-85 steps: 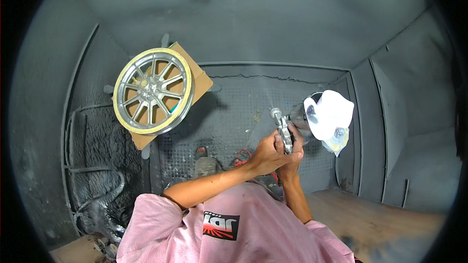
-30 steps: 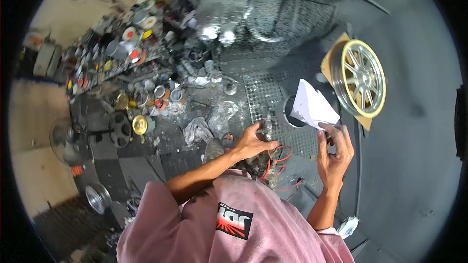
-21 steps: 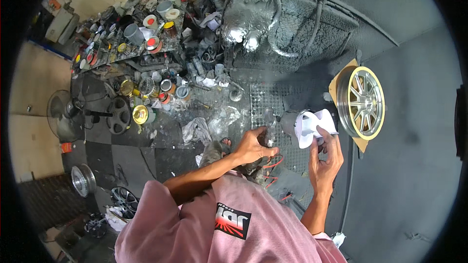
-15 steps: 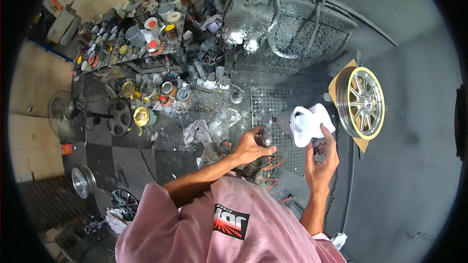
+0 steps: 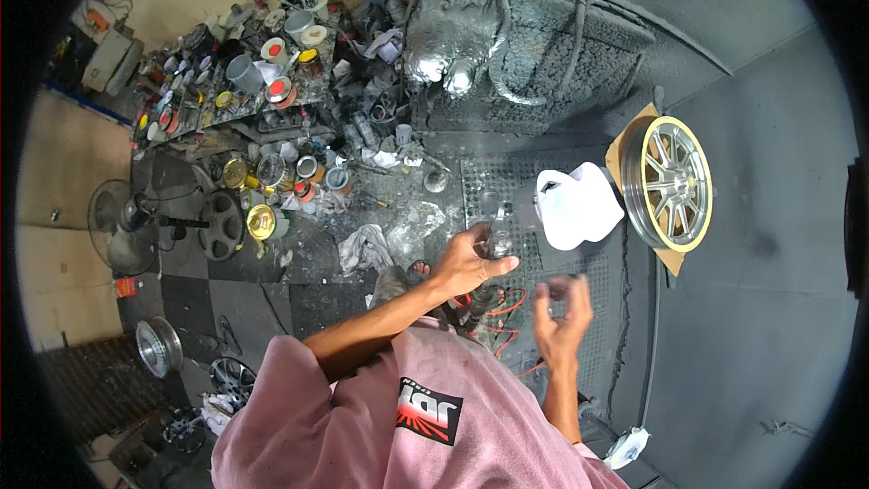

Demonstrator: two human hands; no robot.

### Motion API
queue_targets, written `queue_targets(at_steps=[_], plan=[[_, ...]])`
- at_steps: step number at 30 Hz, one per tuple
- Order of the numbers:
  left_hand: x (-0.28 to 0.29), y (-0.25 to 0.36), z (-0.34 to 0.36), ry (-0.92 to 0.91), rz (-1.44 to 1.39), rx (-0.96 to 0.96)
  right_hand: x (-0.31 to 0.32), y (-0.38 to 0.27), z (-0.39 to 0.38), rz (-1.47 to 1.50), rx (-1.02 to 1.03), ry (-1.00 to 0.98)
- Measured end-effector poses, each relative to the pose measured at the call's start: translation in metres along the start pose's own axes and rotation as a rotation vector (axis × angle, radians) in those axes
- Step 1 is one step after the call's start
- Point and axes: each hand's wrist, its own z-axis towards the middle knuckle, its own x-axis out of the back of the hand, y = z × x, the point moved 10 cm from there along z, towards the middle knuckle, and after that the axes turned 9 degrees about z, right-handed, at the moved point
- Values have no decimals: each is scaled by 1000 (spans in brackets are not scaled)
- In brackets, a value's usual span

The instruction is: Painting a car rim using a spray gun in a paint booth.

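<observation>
My left hand (image 5: 471,267) is closed around a silver spray gun (image 5: 493,231), its details blurred against the grey floor. Attached at the gun's right, a metal cup is topped by folded white paper (image 5: 579,208) that hides most of it. Just below the paper, my right hand (image 5: 561,317) is in the air, blurred, fingers curled but apart from the thumb, holding nothing I can see. A red hose (image 5: 511,299) loops down beneath my hands.
At right, a silver spoked wheel (image 5: 679,240) with yellow masking stands on cardboard (image 5: 625,131) against the booth wall. A cluttered bench (image 5: 204,118) of cans is upper left, more cans (image 5: 262,222) on the floor below, a fan (image 5: 118,226) and loose wheels (image 5: 158,349) at far left.
Since the earliest frame my view has turned toward the cans. My right hand left the gun, handled the white paper, then released it and moved down and left.
</observation>
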Motion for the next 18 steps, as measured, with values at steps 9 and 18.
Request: queue_targets(at_steps=[9, 18], plan=[[-54, 29, -4, -39, 15, -90, -55, 15, 19, -84, 126, 60], [-33, 46, 4, -26, 658, -77, -39, 45, 3, 73, 30, 7]])
